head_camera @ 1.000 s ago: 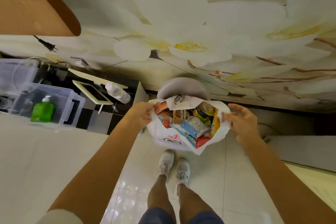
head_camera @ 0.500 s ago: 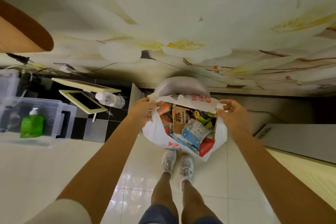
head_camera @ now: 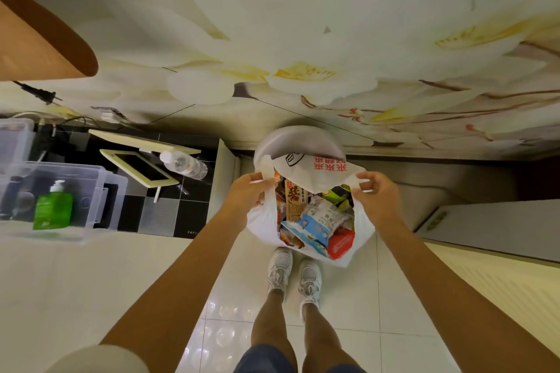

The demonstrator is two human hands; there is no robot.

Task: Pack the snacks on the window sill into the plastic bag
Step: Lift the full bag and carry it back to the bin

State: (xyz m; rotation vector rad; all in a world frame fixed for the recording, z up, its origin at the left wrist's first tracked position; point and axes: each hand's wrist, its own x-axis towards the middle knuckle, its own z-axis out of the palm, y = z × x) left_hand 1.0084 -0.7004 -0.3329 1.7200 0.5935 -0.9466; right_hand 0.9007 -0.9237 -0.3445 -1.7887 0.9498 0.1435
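Bag mouth folded further shut — left hand (head_camera: pixel 247 191) and right hand (head_camera: pixel 377 194) fingers pinch plastic bag (head_camera: pixel 260 221) handles, snacks (head_camera: pixel 315 219) between.

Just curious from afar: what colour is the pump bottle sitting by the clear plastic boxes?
Green, with a white pump top. The pump bottle shows clearly at the left of the head view.

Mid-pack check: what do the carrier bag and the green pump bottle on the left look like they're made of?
Bag: thin white plastic film by the look, crinkled and faintly see-through, with red print. Green pump bottle: seemingly glossy translucent plastic with a white pump, standing in a clear bin that is probably hard plastic.
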